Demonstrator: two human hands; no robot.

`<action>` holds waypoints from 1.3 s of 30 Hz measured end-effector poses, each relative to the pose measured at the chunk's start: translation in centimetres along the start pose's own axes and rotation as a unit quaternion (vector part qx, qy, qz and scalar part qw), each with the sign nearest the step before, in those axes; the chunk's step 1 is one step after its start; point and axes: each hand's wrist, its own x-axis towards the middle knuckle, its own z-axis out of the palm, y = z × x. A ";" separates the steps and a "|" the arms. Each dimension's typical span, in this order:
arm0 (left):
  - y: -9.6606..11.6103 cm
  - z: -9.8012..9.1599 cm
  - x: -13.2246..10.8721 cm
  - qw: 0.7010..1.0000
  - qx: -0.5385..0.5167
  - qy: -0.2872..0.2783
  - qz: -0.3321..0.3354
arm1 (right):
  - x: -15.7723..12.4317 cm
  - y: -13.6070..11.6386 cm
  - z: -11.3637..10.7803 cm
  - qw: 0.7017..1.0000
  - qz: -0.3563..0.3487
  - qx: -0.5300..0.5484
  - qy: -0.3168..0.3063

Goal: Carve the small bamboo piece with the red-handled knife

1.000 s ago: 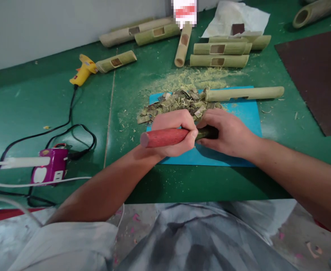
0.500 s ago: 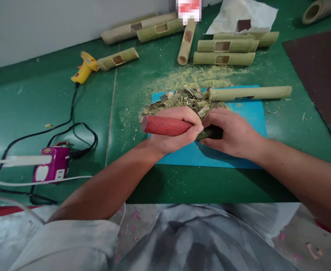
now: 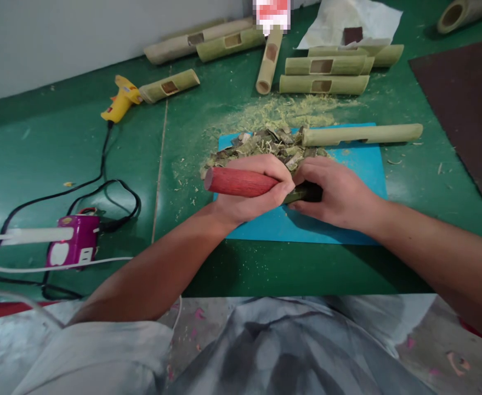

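My left hand (image 3: 257, 203) is closed around a tool with a thick red wooden handle (image 3: 241, 182); its working end is hidden by my fingers. Beside it, my right hand (image 3: 335, 189) grips a short green bamboo tube (image 3: 298, 194), dark inside and mostly covered by my fingers. Both hands meet just above a blue mat (image 3: 261, 230). Behind them lies a heap of bamboo chips (image 3: 265, 144), and a longer pale bamboo tube (image 3: 364, 134) rests across the mat's far edge.
Several bamboo tubes with cut windows (image 3: 325, 84) line the back of the green table (image 3: 175, 269). At left are a yellow glue gun (image 3: 120, 100), its black cord and a purple power adapter (image 3: 74, 241). A dark brown sheet (image 3: 466, 109) lies at right.
The whole view has shifted very slightly. Both hands keep their grips and stay in nearly the same place over the mat.
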 end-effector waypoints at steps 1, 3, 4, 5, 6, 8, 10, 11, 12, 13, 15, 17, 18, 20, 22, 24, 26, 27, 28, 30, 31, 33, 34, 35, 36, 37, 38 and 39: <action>0.1 0.0 0.0 1.000 0.004 -0.001 0.000 | 0.0 0.0 0.0 1.000 0.001 -0.001 -0.001; 0.2 0.1 0.1 1.000 0.021 -0.003 0.004 | 0.0 -0.1 0.0 1.000 0.003 -0.004 -0.001; 0.2 0.1 0.1 0.999 0.033 -0.005 0.011 | 0.0 -0.1 0.0 1.000 0.002 -0.004 0.000; 0.2 0.1 0.1 0.999 0.044 -0.008 0.022 | 0.0 -0.1 0.0 1.000 0.001 -0.003 0.002; 0.2 0.0 0.1 0.998 0.053 -0.008 0.033 | 0.0 -0.2 0.0 1.000 0.000 -0.003 0.004; 0.2 -0.1 0.1 0.997 0.055 0.007 0.051 | 0.0 -0.2 0.1 1.000 0.001 -0.003 0.006; 0.1 -0.2 -0.1 0.997 0.049 0.027 0.060 | 0.0 -0.2 0.1 1.000 0.004 -0.004 0.006; 0.0 -0.2 -0.1 0.996 0.045 0.035 0.066 | 0.0 -0.2 0.1 1.000 0.005 -0.005 0.005; -0.2 -0.2 -0.2 0.996 0.042 0.039 0.072 | 0.0 -0.2 0.1 1.000 0.005 -0.007 0.005; -0.3 -0.2 -0.3 0.995 0.038 0.042 0.077 | 0.0 -0.2 0.1 1.000 0.004 -0.008 0.004; -0.8 0.0 -0.5 0.995 0.031 0.055 0.083 | 0.0 -0.2 0.0 1.000 0.003 -0.009 0.002; -1.2 0.2 -0.6 0.993 0.032 0.073 0.085 | 0.0 -0.2 0.0 1.000 0.005 -0.008 0.002; -1.4 0.3 -0.7 0.992 0.036 0.085 0.085 | 0.0 -0.2 0.0 1.000 0.006 -0.007 0.001; -1.3 0.3 -0.7 0.991 0.051 0.095 0.077 | 0.0 -0.2 0.0 1.000 0.007 -0.006 0.003; -0.8 0.2 -0.6 0.994 0.063 0.072 0.058 | 0.0 -0.2 0.0 1.000 0.006 -0.005 0.004; -0.1 0.0 -0.4 0.997 0.058 0.021 0.039 | 0.0 -0.3 0.0 1.000 0.004 -0.003 0.003; 0.3 -0.1 -0.1 0.999 0.031 0.005 0.041 | 0.1 -0.4 -0.1 1.000 0.004 -0.001 0.002; 0.4 -0.1 0.0 0.999 0.019 0.004 0.044 | 0.1 -0.4 -0.1 1.000 0.005 0.000 0.001; 0.5 -0.2 0.1 0.999 0.011 0.004 0.046 | 0.1 -0.4 -0.1 1.000 0.005 0.001 0.001; 0.4 -0.1 0.1 0.999 0.004 0.003 0.045 | 0.1 -0.4 -0.1 1.000 0.005 0.003 0.001; 0.3 -0.1 0.1 0.999 0.004 0.001 0.042 | 0.1 -0.4 -0.1 1.000 0.004 0.004 0.001; 0.3 -0.1 0.1 0.999 0.005 -0.006 0.035 | 0.1 -0.4 -0.1 1.000 0.005 0.004 -0.001; 0.3 0.0 0.1 0.999 0.006 -0.008 0.031 | 0.1 -0.4 -0.1 1.000 0.005 0.003 -0.001; 0.4 0.0 0.1 1.000 0.010 -0.010 0.027 | 0.1 -0.4 -0.1 1.000 0.005 0.002 0.000; 0.4 0.0 0.1 0.999 0.016 -0.012 0.027 | 0.1 -0.4 -0.1 1.000 0.005 0.001 0.001; 0.4 0.0 0.1 0.999 0.024 -0.015 0.031 | 0.1 -0.4 -0.1 1.000 0.004 0.000 0.001; 0.4 0.0 0.1 0.999 0.034 -0.017 0.036 | 0.1 -0.4 -0.1 1.000 0.004 -0.001 0.002; 0.4 0.0 0.1 0.998 0.045 -0.016 0.043 | 0.1 -0.5 -0.1 1.000 0.005 -0.003 0.001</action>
